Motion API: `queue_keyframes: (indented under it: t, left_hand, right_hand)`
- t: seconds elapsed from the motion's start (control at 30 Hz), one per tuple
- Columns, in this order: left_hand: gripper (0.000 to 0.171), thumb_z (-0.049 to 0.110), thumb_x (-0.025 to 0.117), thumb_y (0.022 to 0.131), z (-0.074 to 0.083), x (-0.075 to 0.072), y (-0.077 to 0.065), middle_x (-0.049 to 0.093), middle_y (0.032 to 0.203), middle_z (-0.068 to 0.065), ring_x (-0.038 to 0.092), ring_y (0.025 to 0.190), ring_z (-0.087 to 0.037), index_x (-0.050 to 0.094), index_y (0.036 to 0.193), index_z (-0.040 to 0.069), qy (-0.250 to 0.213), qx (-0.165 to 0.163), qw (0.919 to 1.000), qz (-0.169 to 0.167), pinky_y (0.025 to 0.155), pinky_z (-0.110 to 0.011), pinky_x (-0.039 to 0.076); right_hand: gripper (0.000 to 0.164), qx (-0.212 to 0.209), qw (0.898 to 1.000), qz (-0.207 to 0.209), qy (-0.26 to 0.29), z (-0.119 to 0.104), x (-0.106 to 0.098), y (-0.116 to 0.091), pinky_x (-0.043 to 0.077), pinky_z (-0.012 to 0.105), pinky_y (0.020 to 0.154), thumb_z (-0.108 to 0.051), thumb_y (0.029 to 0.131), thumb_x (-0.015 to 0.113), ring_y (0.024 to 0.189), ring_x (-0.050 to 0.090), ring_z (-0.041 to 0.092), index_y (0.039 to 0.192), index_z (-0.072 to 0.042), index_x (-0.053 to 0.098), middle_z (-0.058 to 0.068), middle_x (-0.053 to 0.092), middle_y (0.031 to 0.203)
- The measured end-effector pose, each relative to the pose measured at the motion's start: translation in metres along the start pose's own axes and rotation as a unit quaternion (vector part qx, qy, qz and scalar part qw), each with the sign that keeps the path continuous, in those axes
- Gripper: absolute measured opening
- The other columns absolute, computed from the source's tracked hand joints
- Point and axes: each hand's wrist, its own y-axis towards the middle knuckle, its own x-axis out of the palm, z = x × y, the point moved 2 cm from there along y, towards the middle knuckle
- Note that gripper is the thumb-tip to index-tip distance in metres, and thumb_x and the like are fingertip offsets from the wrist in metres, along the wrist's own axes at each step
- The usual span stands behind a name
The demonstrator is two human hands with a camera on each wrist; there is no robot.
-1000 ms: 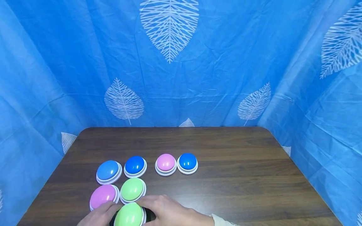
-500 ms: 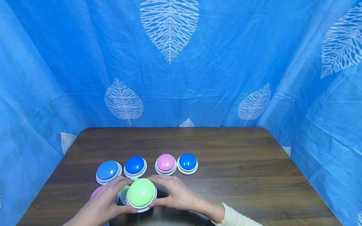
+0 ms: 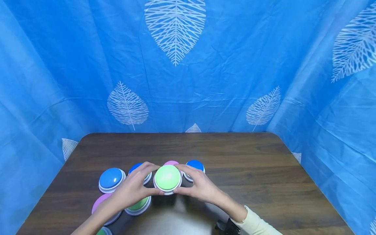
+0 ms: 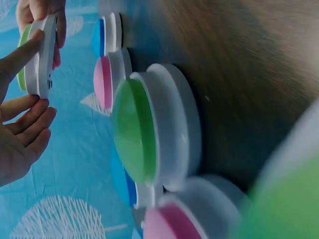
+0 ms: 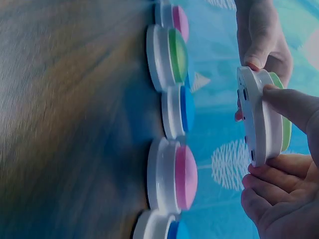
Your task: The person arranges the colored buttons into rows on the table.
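Between my two hands is a green push button [image 3: 168, 177] with a white round base, held up above the tabletop. My left hand [image 3: 135, 184] pinches its left side with thumb and finger, and my right hand [image 3: 201, 186] pinches the right side the same way. Both wrist views show the held button [image 5: 264, 114] side-on, clear of the table, its underside bare. Just behind it in the head view, a pink button [image 3: 171, 162] is partly covered. Another green button [image 3: 141, 205] stands on the table below my left hand, partly hidden.
On the brown table [image 3: 249, 169] stand a lighter blue button [image 3: 111, 178], a dark blue one [image 3: 135, 167] behind my left hand, and another blue one [image 3: 195, 164]. A purple-pink button [image 3: 99, 201] and a green one [image 3: 103, 231] lie by my left forearm. Blue curtain [image 3: 223, 71] surrounds the table.
Both hands have lifted the green button from the near left and carried it forward and right, toward the pink button. Another green button shows again beneath my left hand.
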Motion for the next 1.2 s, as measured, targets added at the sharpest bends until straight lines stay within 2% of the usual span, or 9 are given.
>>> queue_keyframes:
  t: [0.1, 0.27, 0.4, 0.6, 0.83, 1.2]
  left_hand:
    - [0.068, 0.044, 0.090, 0.067, 0.004, 0.007, 0.013, 0.061, 0.115, 0.006, 0.061, 0.108, -0.022, 0.066, 0.124, 0.015, 0.000, 0.000, 1.0000, 0.000, 0.086, -0.046, 0.053]
    - [0.066, 0.040, 0.091, 0.068, 0.012, 0.023, 0.034, 0.060, 0.113, 0.005, 0.061, 0.103, -0.020, 0.067, 0.123, 0.014, -0.010, 0.020, 0.9997, 0.004, 0.084, -0.042, 0.054]
    - [0.065, 0.042, 0.090, 0.069, 0.019, 0.037, 0.049, 0.061, 0.112, 0.002, 0.060, 0.103, -0.020, 0.067, 0.122, 0.013, -0.017, 0.030, 0.9994, 0.001, 0.085, -0.043, 0.055]
    - [0.069, 0.043, 0.090, 0.069, 0.031, 0.059, 0.070, 0.062, 0.112, -0.005, 0.061, 0.100, -0.022, 0.065, 0.124, 0.009, 0.006, 0.042, 0.9991, -0.010, 0.084, -0.044, 0.054]
    - [0.068, 0.046, 0.088, 0.071, 0.041, 0.083, 0.087, 0.062, 0.111, -0.004, 0.060, 0.100, -0.017, 0.066, 0.124, 0.009, 0.015, 0.060, 0.9976, -0.031, 0.088, -0.038, 0.053]
    - [0.065, 0.048, 0.088, 0.069, 0.047, 0.113, 0.112, 0.063, 0.107, -0.001, 0.061, 0.096, -0.013, 0.068, 0.118, 0.010, 0.036, 0.062, 0.9965, -0.043, 0.081, -0.031, 0.052]
  right_hand:
    - [0.070, 0.004, 1.000, 0.013, -0.011, 0.007, -0.010, -0.002, 0.045, 0.048, 0.100, -0.030, 0.082, 0.082, 0.125, 0.053, 0.021, 0.144, -0.014, 0.052, 0.000, 0.057, 0.138]
    - [0.070, 0.001, 0.999, 0.037, -0.037, 0.021, -0.027, -0.008, 0.048, 0.049, 0.096, -0.028, 0.081, 0.083, 0.121, 0.056, 0.026, 0.142, -0.010, 0.053, 0.006, 0.058, 0.136]
    - [0.072, 0.018, 0.997, 0.051, -0.048, 0.032, -0.039, -0.014, 0.047, 0.052, 0.097, -0.027, 0.080, 0.084, 0.123, 0.056, 0.027, 0.142, -0.009, 0.052, 0.008, 0.058, 0.136]
    - [0.073, 0.037, 0.995, 0.056, -0.071, 0.046, -0.058, -0.025, 0.046, 0.055, 0.097, -0.027, 0.078, 0.086, 0.124, 0.055, 0.030, 0.140, -0.008, 0.054, 0.009, 0.060, 0.135]
    - [0.069, 0.054, 0.994, 0.037, -0.083, 0.061, -0.078, -0.039, 0.047, 0.058, 0.095, -0.029, 0.080, 0.084, 0.123, 0.056, 0.032, 0.139, -0.008, 0.055, 0.009, 0.060, 0.134]
    - [0.072, 0.095, 0.989, 0.032, -0.106, 0.080, -0.089, -0.051, 0.047, 0.059, 0.094, -0.030, 0.079, 0.085, 0.121, 0.055, 0.039, 0.137, -0.002, 0.054, 0.017, 0.059, 0.132]
